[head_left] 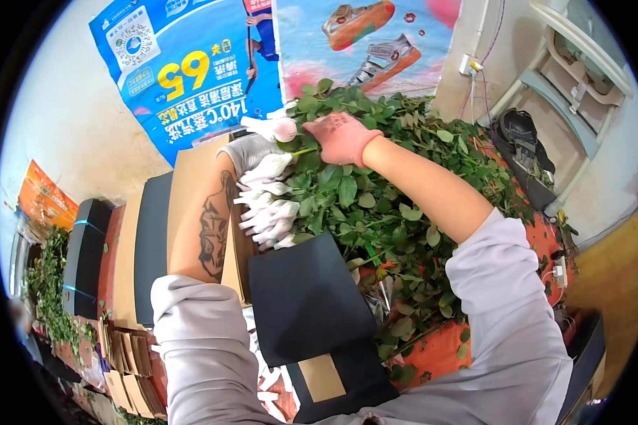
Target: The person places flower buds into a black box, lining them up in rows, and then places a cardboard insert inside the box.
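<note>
Below wall posters [191,71], the right hand [339,139] touches leafy stems [347,189].

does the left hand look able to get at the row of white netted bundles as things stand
Probably yes: the left hand is right by the white netted bundles, and nothing visible blocks the way; the right hand is over the leaves.

A right hand [342,138] in a pink glove with darker markings; a left hand [254,152] in plain grey, with a dark tattoo [214,230] patterning the forearm. Both sleeves [198,333] are pale lilac-grey. Leaves [376,191] are deep green; the netted bundles [266,205] are white. The tabletop [441,353] is orange-red, the square panel [308,297] black, the poster [184,64] bright blue with yellow and white lettering.
</note>
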A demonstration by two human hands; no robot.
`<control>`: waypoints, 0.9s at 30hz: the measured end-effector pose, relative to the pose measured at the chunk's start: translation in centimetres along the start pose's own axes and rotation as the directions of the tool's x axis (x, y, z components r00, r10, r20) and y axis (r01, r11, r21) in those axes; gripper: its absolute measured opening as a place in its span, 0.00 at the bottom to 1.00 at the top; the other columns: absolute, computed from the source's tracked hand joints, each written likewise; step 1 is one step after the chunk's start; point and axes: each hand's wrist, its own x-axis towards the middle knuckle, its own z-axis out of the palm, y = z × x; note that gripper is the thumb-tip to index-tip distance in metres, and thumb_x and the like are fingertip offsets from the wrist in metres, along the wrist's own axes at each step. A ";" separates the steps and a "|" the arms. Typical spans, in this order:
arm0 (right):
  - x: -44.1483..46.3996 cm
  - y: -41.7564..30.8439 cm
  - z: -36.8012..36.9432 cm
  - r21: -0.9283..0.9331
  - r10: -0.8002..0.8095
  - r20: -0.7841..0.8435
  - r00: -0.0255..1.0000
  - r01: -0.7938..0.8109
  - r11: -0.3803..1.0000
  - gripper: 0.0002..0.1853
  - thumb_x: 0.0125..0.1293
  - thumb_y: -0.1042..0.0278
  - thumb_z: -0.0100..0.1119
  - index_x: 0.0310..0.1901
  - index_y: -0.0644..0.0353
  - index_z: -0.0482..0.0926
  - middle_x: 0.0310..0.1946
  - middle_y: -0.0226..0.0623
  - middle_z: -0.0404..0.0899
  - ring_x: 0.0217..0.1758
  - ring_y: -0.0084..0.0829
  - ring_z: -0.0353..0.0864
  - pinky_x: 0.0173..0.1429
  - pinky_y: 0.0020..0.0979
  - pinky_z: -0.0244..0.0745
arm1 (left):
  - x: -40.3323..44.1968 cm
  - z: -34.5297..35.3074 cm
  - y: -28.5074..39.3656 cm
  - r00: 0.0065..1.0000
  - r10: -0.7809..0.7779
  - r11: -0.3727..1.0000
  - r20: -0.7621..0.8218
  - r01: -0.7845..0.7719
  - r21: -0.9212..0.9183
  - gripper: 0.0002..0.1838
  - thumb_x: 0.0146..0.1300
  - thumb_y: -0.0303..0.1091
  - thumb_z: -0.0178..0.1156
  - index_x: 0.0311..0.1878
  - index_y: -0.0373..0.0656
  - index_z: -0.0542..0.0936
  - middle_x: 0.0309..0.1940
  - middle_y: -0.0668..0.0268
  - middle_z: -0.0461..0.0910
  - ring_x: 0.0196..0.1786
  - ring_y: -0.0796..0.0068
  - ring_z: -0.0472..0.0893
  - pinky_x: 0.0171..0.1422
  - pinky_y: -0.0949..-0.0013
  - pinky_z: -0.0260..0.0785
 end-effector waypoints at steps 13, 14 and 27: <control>-4.3 6.8 -3.8 -0.024 0.207 -0.405 0.891 -0.237 0.971 0.27 0.52 0.66 0.50 0.58 0.52 0.71 0.43 0.50 0.79 0.50 0.46 0.78 0.56 0.39 0.71 | 1.8 4.4 -2.2 0.973 -0.037 0.513 -0.229 -0.179 -0.840 0.32 0.64 0.56 0.51 0.61 0.40 0.68 0.54 0.61 0.75 0.54 0.69 0.75 0.59 0.63 0.66; -5.8 6.8 -7.3 0.092 0.250 -0.286 0.925 -0.234 0.968 0.30 0.52 0.66 0.49 0.60 0.63 0.66 0.50 0.56 0.73 0.54 0.51 0.72 0.62 0.40 0.65 | 1.0 6.8 -2.6 0.975 0.007 0.793 -0.223 -0.141 -0.593 0.37 0.61 0.56 0.54 0.66 0.41 0.62 0.60 0.54 0.68 0.61 0.62 0.68 0.65 0.59 0.60; -20.8 10.1 -21.9 0.398 0.406 -0.488 0.772 -0.217 0.891 0.25 0.59 0.67 0.57 0.58 0.64 0.68 0.52 0.46 0.76 0.55 0.37 0.75 0.62 0.33 0.68 | 0.3 10.7 2.5 0.661 0.071 0.988 -0.747 -0.147 -0.037 0.35 0.49 0.34 0.58 0.64 0.37 0.63 0.63 0.46 0.62 0.67 0.49 0.59 0.71 0.58 0.51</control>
